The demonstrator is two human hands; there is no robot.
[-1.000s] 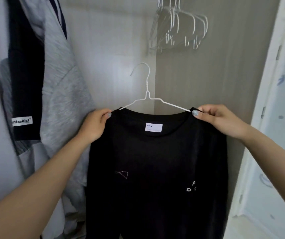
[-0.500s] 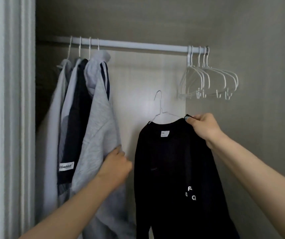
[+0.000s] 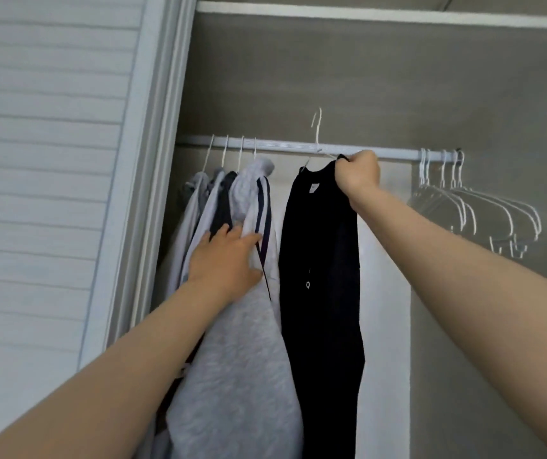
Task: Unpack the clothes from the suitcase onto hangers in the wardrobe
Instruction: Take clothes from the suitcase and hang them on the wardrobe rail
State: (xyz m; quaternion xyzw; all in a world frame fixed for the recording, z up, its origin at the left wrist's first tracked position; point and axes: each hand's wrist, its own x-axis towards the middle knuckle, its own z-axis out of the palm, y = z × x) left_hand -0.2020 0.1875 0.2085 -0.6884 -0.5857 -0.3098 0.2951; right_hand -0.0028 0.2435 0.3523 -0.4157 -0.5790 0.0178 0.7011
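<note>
My right grip [image 3: 358, 173] is clamped on the black top's [image 3: 321, 260] shoulder and hanger [image 3: 317, 137], whose hook sits above the rail [image 3: 298, 148]. My left grip [image 3: 229, 256] lies flat, fingers apart, against the grey clothes [image 3: 245, 342] just left; I need the hook down over the rail.

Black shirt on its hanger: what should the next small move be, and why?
Probably lower the hook onto the rail: the right hand holds the black shirt with the hook above the rail, while the left hand presses the grey clothes aside, leaving a gap.

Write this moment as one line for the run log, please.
step: hanging black top | right hand: grips its hanger, hook above rod | left hand: on grey top
</note>
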